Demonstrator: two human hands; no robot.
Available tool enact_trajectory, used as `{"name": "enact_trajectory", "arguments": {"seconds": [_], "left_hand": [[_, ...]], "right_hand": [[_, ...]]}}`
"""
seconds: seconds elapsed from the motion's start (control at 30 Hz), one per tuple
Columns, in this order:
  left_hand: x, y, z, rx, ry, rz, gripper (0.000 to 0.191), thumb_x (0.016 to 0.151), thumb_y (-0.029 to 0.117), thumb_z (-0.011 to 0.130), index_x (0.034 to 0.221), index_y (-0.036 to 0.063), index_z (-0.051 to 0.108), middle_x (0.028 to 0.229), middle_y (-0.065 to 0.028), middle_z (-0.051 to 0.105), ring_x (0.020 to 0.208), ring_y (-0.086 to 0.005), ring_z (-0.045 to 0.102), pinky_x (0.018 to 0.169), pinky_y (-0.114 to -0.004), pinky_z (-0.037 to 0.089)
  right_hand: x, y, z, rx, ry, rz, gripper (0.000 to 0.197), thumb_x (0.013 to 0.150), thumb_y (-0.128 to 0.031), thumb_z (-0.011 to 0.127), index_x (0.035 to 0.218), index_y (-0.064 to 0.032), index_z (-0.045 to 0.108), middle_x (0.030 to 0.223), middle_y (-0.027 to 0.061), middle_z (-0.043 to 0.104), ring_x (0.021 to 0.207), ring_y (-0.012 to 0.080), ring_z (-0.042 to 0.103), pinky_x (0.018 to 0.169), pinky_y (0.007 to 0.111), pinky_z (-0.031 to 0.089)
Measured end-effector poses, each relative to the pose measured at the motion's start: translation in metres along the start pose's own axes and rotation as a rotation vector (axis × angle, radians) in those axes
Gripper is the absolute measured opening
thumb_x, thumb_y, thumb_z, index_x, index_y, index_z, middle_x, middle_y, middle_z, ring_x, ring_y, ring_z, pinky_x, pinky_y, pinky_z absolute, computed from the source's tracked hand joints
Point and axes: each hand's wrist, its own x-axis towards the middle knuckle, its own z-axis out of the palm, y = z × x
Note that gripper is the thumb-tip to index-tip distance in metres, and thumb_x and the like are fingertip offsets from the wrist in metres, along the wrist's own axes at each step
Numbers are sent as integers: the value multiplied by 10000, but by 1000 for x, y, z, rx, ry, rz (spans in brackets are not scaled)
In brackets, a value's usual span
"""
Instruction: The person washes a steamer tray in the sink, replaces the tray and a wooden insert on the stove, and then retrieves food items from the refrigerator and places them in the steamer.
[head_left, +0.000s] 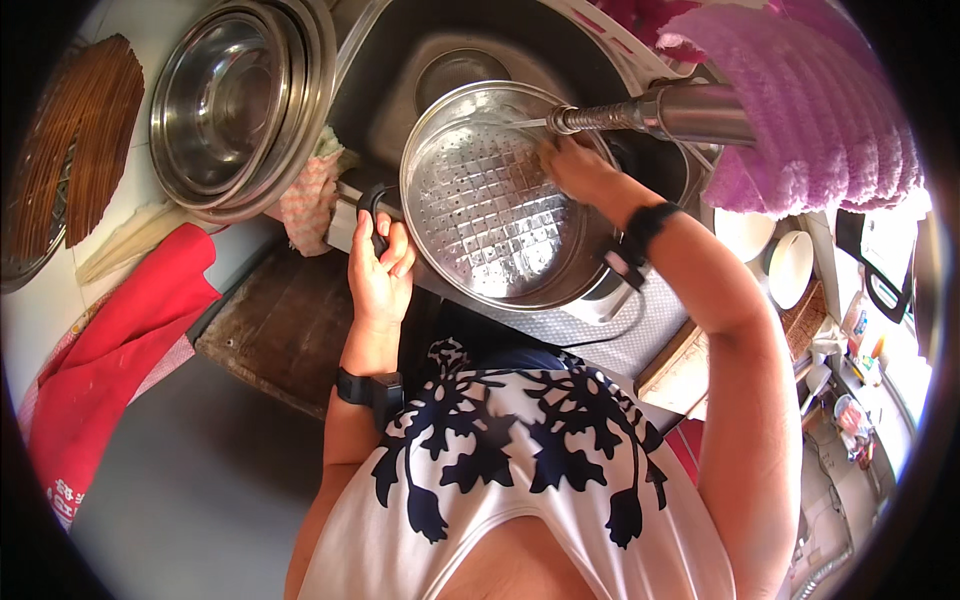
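A round metal steamer pot section (480, 217) with a perforated bottom is tilted over the front of the sink (375, 120). My left hand (384, 251) grips its black side handle (370, 202). My right hand (574, 165) reaches inside near the right wall, under the faucet spout (600, 118), with a thin stream of water beside the fingers. Something brownish shows at those fingertips, too blurred to name; whether it is held cannot be told.
Nested stainless steel bowls (225, 105) stand left of the sink, beside a striped cloth (311, 199). A purple towel (810, 112) hangs over the faucet's base. White bowls (790, 268) are at the right. A red cloth (120, 360) lies at the left.
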Motion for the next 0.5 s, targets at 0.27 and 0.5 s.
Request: {"name": "enact_trajectory", "arguments": {"seconds": [0.27,0.5], "left_hand": [[4,-1,4,20,15,-18,303,996,357,351,822,118,418,549,33,290,477,-65,227,465,-192,234],[5,3,4,10,-18,-27,299,994,357,358,821,119,413,549,30,304,473,-66,226,459,-191,229]], "right_hand": [[19,-124,-47,872,-346,-253,339,810,-340,603,994,-56,623,940,170,650,876,344,615,792,427,480],[-26,22,31,-159,-201,-363,170,809,-120,543,935,-78,650,806,119,655,703,266,632,630,347,527]]}}
